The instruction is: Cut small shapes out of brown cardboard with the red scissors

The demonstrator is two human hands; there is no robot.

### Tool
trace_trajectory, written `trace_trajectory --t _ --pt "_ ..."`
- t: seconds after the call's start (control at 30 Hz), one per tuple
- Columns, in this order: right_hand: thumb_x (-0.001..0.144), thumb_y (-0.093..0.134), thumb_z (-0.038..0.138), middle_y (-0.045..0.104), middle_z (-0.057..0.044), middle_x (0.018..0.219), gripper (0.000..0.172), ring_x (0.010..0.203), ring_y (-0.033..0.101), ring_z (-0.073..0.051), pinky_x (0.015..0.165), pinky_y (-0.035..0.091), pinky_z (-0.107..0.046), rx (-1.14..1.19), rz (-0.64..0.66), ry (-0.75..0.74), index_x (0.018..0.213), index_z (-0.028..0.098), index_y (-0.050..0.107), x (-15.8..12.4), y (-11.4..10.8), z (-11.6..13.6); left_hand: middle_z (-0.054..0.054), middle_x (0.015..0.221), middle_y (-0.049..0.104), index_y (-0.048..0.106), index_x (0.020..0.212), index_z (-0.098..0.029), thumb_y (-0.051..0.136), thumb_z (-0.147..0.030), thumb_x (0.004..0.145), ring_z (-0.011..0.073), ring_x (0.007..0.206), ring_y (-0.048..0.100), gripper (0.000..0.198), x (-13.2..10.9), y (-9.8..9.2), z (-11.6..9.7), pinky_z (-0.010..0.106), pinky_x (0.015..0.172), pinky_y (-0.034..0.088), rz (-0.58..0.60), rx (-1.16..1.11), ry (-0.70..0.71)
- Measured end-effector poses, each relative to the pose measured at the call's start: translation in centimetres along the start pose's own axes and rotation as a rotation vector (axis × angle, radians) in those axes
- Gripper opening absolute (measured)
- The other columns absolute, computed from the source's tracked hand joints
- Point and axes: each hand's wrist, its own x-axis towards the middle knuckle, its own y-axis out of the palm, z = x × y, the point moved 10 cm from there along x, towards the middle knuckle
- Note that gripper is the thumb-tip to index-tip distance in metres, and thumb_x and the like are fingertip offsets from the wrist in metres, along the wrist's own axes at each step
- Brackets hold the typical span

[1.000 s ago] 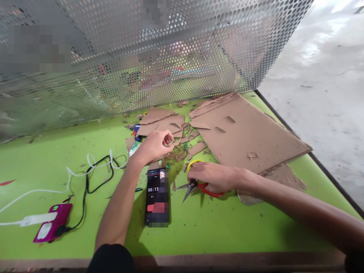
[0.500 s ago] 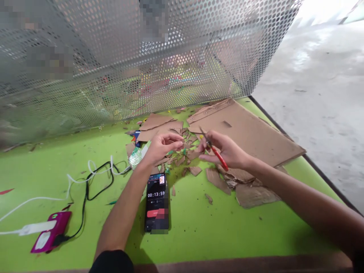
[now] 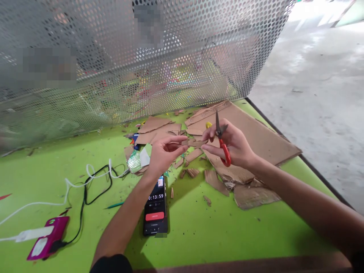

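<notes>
Both hands are raised above the green table [image 3: 199,227]. My left hand [image 3: 163,153] pinches one end of a small brown cardboard piece [image 3: 196,143]. My right hand [image 3: 231,146] is closed on red-handled scissors [image 3: 222,140], whose blades point upward, and its fingertips touch the other end of the same cardboard piece. Below the hands lie several cardboard scraps [image 3: 193,172].
A large cardboard sheet [image 3: 256,136] lies at the right, with torn pieces [image 3: 250,195] beside it. A phone [image 3: 155,212] showing a timer lies near my left forearm. Black and white cables [image 3: 93,178] and a pink device [image 3: 47,242] lie left. A perforated metal screen [image 3: 142,57] stands behind.
My right hand lifted the scissors off the table and brought them up, blades now pointing upward. My left hand picked up a cardboard piece and both hands now meet on it.
</notes>
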Motion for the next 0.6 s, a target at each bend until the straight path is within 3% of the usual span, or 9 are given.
trace_trajectory --t 0.2,0.4,0.6 --pt "0.084 0.087 0.034 0.070 -0.003 0.093 0.036 0.083 0.066 -0.021 0.077 0.054 -0.037 -0.074 -0.008 -0.110 0.098 0.026 0.054 -0.3 0.0 0.3 0.004 0.080 0.081 0.084 0.095 -0.018 0.099 -0.031 0.060 0.0194 0.076 0.079 0.040 -0.6 0.9 -0.6 0.026 0.072 0.067 -0.009 -0.089 0.042" --pt "0.083 0.088 0.036 0.067 -0.003 0.090 0.036 0.081 0.064 -0.021 0.077 0.053 -0.039 -0.152 -0.023 -0.130 0.100 0.026 0.057 -0.5 -0.1 0.4 0.003 0.077 0.081 0.085 0.098 -0.021 0.093 -0.028 0.070 0.0151 0.068 0.077 0.030 -0.9 1.2 -0.8 0.020 0.063 0.064 0.011 -0.087 0.092" --pt "0.084 0.087 0.037 0.065 -0.002 0.090 0.036 0.080 0.063 -0.021 0.077 0.053 -0.039 -0.148 -0.007 -0.121 0.101 0.026 0.058 -0.4 0.1 0.4 0.004 0.076 0.080 0.086 0.098 -0.021 0.095 -0.029 0.069 0.0152 0.067 0.076 0.032 -1.0 1.3 -1.0 0.020 0.061 0.063 0.014 -0.099 0.115"
